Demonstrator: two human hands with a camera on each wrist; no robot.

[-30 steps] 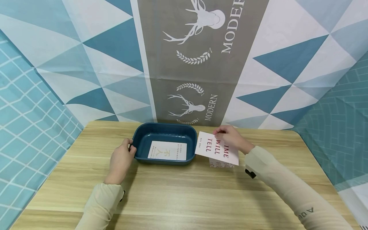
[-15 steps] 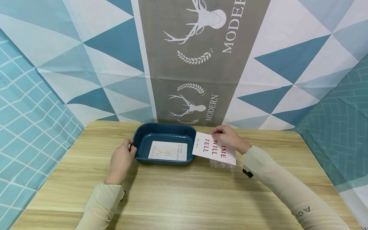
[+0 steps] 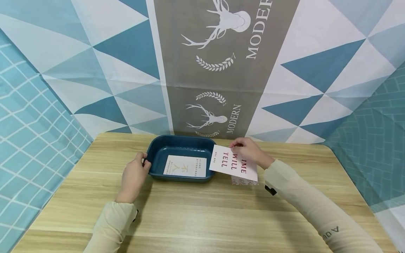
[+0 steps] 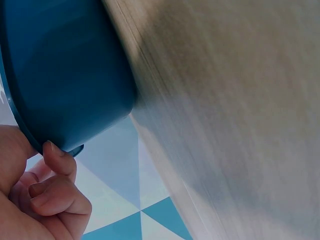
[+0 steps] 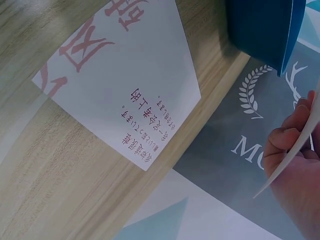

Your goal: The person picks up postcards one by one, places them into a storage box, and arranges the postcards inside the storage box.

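A deep-blue rectangular dish (image 3: 182, 178) stands near the table's back edge. My left hand (image 3: 134, 177) pinches the rim at its left end; thumb and finger on that rim show in the left wrist view. Inside the dish lies a white card (image 3: 190, 167) with gold and dark characters. To the right, my right hand (image 3: 250, 151) pinches the upper edge of a white card with red lettering (image 3: 232, 163), raised and tilted, its left side close to the dish's right end. Below it another card with reddish characters (image 5: 135, 85) lies on the table, mostly covered in the head view.
The wood-grain table (image 3: 190, 218) ends at a wall covering with triangles and deer heads (image 3: 218, 88). Blue tiled-pattern sheets hang at left (image 3: 34, 140) and right (image 3: 373, 147).
My right hand has moved slightly left with the red-lettered card, bringing it nearer the dish. The left hand keeps its hold on the rim, and the dish has not visibly moved.
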